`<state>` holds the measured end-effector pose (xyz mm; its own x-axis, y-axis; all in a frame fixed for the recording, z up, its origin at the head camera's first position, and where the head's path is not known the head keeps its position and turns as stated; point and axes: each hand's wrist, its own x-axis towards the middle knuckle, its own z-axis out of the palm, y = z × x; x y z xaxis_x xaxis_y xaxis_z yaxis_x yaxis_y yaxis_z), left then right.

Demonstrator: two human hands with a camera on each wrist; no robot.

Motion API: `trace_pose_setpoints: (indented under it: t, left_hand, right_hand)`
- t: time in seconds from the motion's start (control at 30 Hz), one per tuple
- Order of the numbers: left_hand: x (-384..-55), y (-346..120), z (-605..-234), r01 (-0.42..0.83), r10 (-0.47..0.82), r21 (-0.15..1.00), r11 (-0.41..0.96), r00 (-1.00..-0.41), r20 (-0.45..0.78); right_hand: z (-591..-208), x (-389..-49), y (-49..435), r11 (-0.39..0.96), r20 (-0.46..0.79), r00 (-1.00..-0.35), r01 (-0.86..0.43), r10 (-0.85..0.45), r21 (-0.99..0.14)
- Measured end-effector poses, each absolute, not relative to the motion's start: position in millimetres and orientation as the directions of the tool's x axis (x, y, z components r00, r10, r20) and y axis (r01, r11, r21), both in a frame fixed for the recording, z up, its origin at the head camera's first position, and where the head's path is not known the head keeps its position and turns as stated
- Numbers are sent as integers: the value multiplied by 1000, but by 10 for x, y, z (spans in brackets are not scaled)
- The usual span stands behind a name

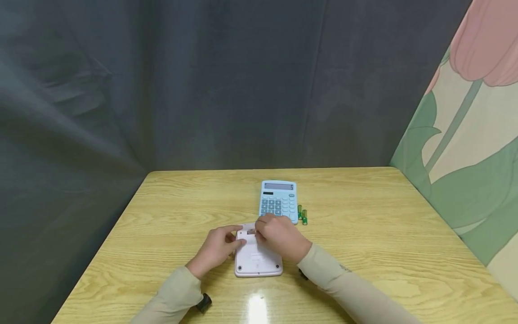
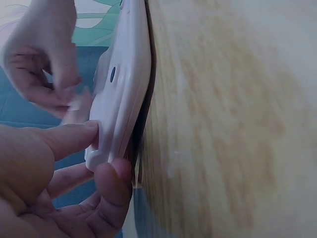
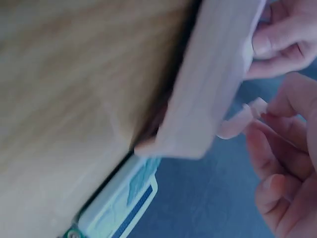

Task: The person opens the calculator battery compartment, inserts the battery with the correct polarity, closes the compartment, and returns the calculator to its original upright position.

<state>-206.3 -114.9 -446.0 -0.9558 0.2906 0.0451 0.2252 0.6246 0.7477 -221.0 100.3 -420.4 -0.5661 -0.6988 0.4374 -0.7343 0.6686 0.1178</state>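
Pink calculator (image 1: 259, 260) lay back-up on the tabletop (image 1: 356, 238), compartment (image 1: 251, 231) uncovered, left hand (image 1: 217, 246) fingers clamped on its edge, right hand (image 1: 281, 235) fingers pinching a pale piece (image 3: 237, 124), likely the cover, refitting apparently left; 2 green batteries (image 1: 305, 217) lay beside the blue calculator (image 1: 288, 204).

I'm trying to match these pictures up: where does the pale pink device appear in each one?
Head: the pale pink device lies below the picture's centre.
Left wrist: the pale pink device is left of centre, reaching the top edge.
Right wrist: the pale pink device slants down from the top edge, right of centre.
Shared landmark: the wooden tabletop.
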Motion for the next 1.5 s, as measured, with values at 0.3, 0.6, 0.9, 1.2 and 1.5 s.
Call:
trace_pose_setpoints:
  t: [0.3, 0.6, 0.9, 1.2, 1.5]
  left_hand:
    - [-2076, -1131, -4448, 204, 279, 748, 632, -960, 26]
    - [-2071, -1120, -4474, 187, 275, 757, 626, -961, 10]
    - [-2056, -1125, -4473, 167, 266, 768, 619, -964, -5]
    - [-2051, -1126, -4457, 161, 260, 768, 620, -966, -7]
    - [-2056, -1139, -4468, 151, 255, 776, 612, -967, -13]
  right_hand:
    - [-4081, -2365, 1393, 793, 547, -650, -608, -527, 42]
    - [-4127, -2512, 2005, 920, 399, -851, -390, -342, -42]
    - [-4177, -2623, 2359, 960, 217, -941, -277, -261, -48]
    - [-4236, -2672, 2389, 963, 143, -956, -265, -257, -42]
    - [-4227, -2690, 2186, 930, 102, -962, -271, -253, -249]
